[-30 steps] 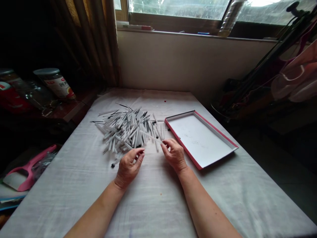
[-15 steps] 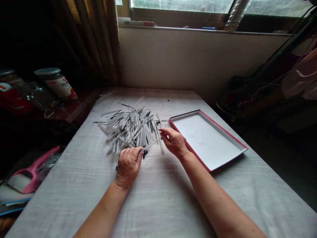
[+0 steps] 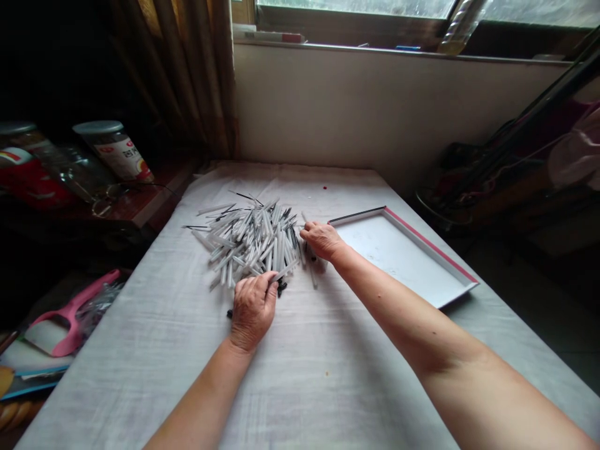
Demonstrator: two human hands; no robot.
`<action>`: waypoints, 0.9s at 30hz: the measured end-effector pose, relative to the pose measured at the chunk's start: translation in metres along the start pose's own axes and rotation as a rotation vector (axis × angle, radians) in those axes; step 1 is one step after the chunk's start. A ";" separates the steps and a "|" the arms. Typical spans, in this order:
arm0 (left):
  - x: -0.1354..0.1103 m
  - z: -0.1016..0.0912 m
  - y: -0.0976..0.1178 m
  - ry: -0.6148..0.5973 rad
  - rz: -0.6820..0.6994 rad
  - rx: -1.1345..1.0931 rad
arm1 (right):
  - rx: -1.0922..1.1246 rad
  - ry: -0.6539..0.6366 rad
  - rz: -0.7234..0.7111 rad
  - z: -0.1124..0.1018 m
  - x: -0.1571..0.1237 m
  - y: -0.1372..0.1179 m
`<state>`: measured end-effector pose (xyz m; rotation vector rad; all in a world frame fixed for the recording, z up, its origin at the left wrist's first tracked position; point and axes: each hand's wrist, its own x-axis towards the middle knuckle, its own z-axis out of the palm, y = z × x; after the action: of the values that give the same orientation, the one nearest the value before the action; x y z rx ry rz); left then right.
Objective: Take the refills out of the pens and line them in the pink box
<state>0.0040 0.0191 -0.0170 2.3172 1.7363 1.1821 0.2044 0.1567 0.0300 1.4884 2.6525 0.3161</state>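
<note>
A large heap of clear plastic pen barrels point(image 3: 255, 240), mixed with thin black-tipped refills, lies on the cloth-covered table. My left hand point(image 3: 254, 307) is closed at the near edge of the heap, gripping one translucent pen barrel point(image 3: 285, 271) that sticks out to the right past the thumb. Small black pen parts point(image 3: 281, 287) lie beside that thumb. My right hand point(image 3: 321, 239) is at the heap's right side, its fingertips pinched together. Whatever is between those fingers is too small to make out. Under and beside the right hand lie a few loose barrels point(image 3: 314, 275), partly hidden.
A shallow white box lid point(image 3: 431, 247) with red edges sits right of the heap, partly covered by my right forearm. Jars point(image 3: 119, 153) and glasses stand on a side table at left, above pink-handled scissors point(image 3: 70, 319). A window wall closes off the back.
My right hand has moved away from me and slightly left, from beside the left hand's barrel to the heap's right edge. My left hand keeps its barrel. The view has shifted slightly.
</note>
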 end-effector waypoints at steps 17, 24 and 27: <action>-0.003 -0.004 0.011 -0.031 0.073 0.005 | 1.687 0.683 0.537 -0.004 -0.082 -0.061; -0.005 -0.002 0.016 -0.065 0.131 0.017 | 2.080 0.731 0.675 0.000 -0.091 -0.085; -0.005 -0.002 0.016 -0.071 0.147 0.018 | 2.098 0.701 0.659 -0.001 -0.092 -0.085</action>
<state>0.0150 0.0080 -0.0115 2.5021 1.5860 1.0921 0.1815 0.0350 0.0094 2.5959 1.9436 -3.2195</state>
